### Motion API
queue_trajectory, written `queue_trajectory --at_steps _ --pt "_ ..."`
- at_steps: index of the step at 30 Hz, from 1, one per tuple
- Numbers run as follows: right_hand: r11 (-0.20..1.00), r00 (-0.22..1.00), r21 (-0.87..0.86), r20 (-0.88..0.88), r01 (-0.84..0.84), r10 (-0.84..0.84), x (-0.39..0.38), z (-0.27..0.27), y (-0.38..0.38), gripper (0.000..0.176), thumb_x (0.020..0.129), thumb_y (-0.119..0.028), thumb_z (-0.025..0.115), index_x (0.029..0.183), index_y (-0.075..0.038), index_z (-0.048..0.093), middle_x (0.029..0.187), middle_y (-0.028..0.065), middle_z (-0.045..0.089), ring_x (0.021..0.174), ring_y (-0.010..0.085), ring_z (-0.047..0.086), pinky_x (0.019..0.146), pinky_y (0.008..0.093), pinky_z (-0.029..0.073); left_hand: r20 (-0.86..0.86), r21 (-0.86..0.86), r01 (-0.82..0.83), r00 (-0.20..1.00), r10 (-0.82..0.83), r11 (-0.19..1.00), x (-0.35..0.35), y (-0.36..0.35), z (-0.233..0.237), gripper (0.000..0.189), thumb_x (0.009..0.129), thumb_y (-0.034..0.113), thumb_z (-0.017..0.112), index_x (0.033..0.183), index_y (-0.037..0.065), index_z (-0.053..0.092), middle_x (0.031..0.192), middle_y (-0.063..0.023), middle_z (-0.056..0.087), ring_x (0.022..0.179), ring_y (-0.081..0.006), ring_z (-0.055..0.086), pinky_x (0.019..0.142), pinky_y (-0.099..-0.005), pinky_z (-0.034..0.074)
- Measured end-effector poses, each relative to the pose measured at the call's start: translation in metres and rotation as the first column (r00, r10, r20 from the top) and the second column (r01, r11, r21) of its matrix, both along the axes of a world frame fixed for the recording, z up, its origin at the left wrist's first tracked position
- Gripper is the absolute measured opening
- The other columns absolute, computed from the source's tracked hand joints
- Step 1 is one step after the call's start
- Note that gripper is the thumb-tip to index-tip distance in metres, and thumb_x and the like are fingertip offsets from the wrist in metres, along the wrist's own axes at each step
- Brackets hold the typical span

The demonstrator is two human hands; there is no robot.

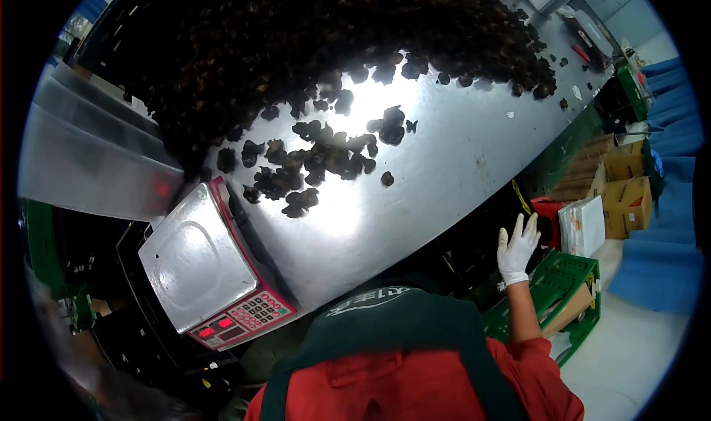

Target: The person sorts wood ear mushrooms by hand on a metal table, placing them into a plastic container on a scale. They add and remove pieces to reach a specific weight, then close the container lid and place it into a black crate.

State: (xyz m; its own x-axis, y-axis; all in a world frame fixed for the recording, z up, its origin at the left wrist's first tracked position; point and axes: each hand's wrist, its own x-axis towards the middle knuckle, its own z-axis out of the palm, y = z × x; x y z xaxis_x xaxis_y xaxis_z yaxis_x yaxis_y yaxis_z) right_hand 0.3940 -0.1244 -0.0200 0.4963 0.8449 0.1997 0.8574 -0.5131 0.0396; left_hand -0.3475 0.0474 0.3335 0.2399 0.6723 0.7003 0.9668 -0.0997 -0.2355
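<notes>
My right hand (517, 252), in a white glove, is raised at the right of the head view, its fingers stretched and spread with nothing in them. It is above a green plastic crate (544, 291), near a stack of white packs (581, 227). My left hand is out of view. A large heap of dark, curled pieces that look like wood ear mushrooms (355, 21) covers the back of the metal table (437, 169). A smaller loose cluster (326, 154) lies nearer. On the table's left corner stands a red-edged digital scale (196, 258) with lit red digits.
A translucent plastic sheet or bag (96, 147) stands left of the heap. Cardboard boxes (626, 199) and blue curtains (666, 236) are at the right, beside the pale floor (607, 347). Dark crates sit below the scale. Something blurred is at the lower left.
</notes>
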Motion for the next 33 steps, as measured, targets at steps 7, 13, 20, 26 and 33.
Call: queue_trajectory --at_steps 7,13,20,26,33 --pt "0.774 0.659 0.336 -0.407 -0.536 0.633 -0.119 0.013 0.16 0.043 0.076 -0.012 0.067 0.117 -0.004 0.057 0.117 0.0179 0.056 0.107 0.0353 0.053 0.09 0.0465 0.044 0.256 -0.57 0.029 0.956 0.143 0.821 0.155 -0.09 -0.169 0.018 0.073 0.0 0.07 0.077 0.001 0.052 0.073 -0.012 0.053 0.067 -0.0308 0.053 0.062 -0.039 0.043" --pt "0.697 0.618 0.33 -0.323 -0.636 0.717 -0.088 -0.015 0.189 0.012 0.075 -0.007 0.064 0.086 -0.009 0.062 0.082 0.0121 0.059 0.076 0.0329 0.056 0.068 0.0456 0.044 0.091 -0.699 -0.097 0.97 0.223 0.709 0.189 -0.082 -0.192 0.036 0.067 0.008 0.077 0.096 0.001 0.058 0.095 -0.0136 0.058 0.087 -0.0341 0.055 0.076 -0.04 0.045" --pt "0.96 0.956 0.043 -0.093 -0.276 0.279 0.078 0.02 0.088 0.04 0.076 -0.014 0.068 0.114 -0.003 0.06 0.123 0.0249 0.052 0.11 0.0398 0.051 0.092 0.0455 0.043 0.7 -0.527 0.507 0.714 0.01 0.682 0.333 -0.003 -0.181 0.05 0.07 0.007 0.074 0.117 -0.001 0.058 0.123 -0.0164 0.056 0.115 -0.0313 0.053 0.1 -0.0382 0.04" --pt "0.796 0.702 0.236 -0.377 -0.558 0.604 -0.042 0.013 0.238 0.056 0.083 -0.027 0.066 0.131 -0.003 0.049 0.134 0.029 0.043 0.125 0.0429 0.039 0.105 0.0509 0.031 0.413 -0.659 0.28 0.91 0.025 0.698 0.418 0.112 -0.316 0.095 0.074 0.056 0.068 0.147 0.009 0.028 0.151 -0.0291 0.015 0.139 -0.0449 0.016 0.111 -0.0586 0.011" --pt "0.601 0.494 0.186 -0.411 -0.777 0.766 -0.143 -0.002 0.272 0.061 0.091 -0.05 0.049 0.13 -0.004 0.048 0.141 0.0255 0.038 0.133 0.0408 0.033 0.108 0.0556 0.024 0.354 -0.716 0.297 0.934 -0.039 0.632 0.422 0.072 -0.337 0.091 0.071 0.059 0.068 0.142 0.012 0.037 0.146 -0.0236 0.029 0.135 -0.0415 0.026 0.111 -0.0584 0.017"
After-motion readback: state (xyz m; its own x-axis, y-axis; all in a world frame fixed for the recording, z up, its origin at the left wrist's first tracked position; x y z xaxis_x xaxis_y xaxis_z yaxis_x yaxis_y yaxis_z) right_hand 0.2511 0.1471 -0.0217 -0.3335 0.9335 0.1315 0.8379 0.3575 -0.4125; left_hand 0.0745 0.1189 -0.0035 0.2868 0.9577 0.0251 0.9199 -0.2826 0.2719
